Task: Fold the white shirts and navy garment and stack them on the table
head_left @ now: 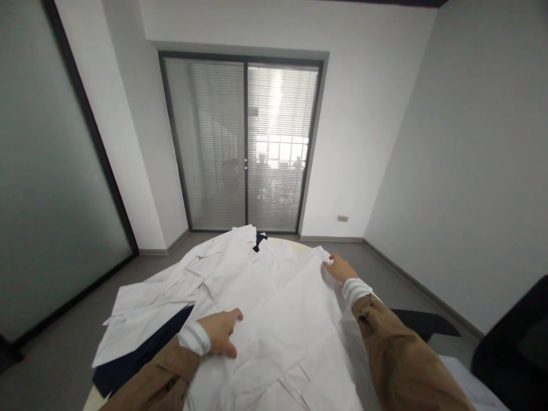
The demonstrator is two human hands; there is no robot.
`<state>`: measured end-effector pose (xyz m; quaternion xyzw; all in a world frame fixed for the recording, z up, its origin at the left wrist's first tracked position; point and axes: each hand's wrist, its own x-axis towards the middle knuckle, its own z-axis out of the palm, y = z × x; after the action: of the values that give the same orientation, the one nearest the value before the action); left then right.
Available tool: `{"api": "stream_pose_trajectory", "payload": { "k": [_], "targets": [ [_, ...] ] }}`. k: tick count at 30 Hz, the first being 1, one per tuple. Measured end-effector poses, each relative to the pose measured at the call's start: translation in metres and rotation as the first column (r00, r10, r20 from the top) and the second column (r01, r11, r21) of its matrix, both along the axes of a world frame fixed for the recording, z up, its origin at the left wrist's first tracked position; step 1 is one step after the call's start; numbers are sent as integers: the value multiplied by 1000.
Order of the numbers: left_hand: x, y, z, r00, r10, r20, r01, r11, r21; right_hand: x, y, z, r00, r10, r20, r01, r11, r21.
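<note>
Facing a plain white wall (363, 114) with a two-panel, dark-framed glass unit (245, 114) set into it, covered by pale horizontal slat blinds (214, 142). Looking past a tall, black-framed, frosted-glass partition (55, 171) on the left, and toward a small, pale, rectangular wall plate (342, 218) low down to the right of the blinds. Bending over a grey floor (411, 279) and a pale cream table (289, 244), seeing its curved rim at the far side.

Working over a large white cloth garment (282, 308) lying spread across the table, creased near the bottom and layered in folds toward the left. Seeing dark navy cloth (137, 359) under the left part of the garment, and a small black bow-shaped scrap of fabric (259, 242) by its far edge.

Holding the left hand (221, 333) over the left-middle of the garment, with thumb and fingers spread well apart. Resting the right hand (339, 268) at the garment's far right edge, fingertips to the cloth; cannot tell between pinching and merely touching. Wearing brown fabric sleeves (398, 342) with white banded cuffs (358, 290) at both wrists. Having a black chair-like shape (518, 348) on the right, partly cut off by the view.
</note>
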<state>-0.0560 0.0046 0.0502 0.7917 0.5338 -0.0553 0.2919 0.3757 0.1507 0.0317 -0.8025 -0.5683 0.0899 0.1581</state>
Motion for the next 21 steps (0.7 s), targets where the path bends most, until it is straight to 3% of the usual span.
{"api": "stream_pose_trajectory", "payload": {
  "k": [6, 9, 12, 17, 21],
  "targets": [
    [-26, -8, -3, 998, 19, 53, -15, 996, -85, 5, -32, -3, 996, 46, 71, -39, 995, -90],
    [-36, -8, -7, 991, 21, 130, -24, 999, 21, 3, -48, -4, 993, 44, 107, -39, 998, -50],
    [-42, -9, -15, 994, 26, 105, -39, 991, 124, 2, -59, -3, 994, 33, 103, -30, 999, -27],
    [-49, -13, -27, 995, 89, 49, -96, 980, 174, 4, -72, 0, 994, 68, 87, -63, 997, -52],
    [-55, -18, -26, 988, 107, 115, -123, 982, 144, 5, -82, 0, 987, 78, 137, -72, 996, -53]
  ]
}}
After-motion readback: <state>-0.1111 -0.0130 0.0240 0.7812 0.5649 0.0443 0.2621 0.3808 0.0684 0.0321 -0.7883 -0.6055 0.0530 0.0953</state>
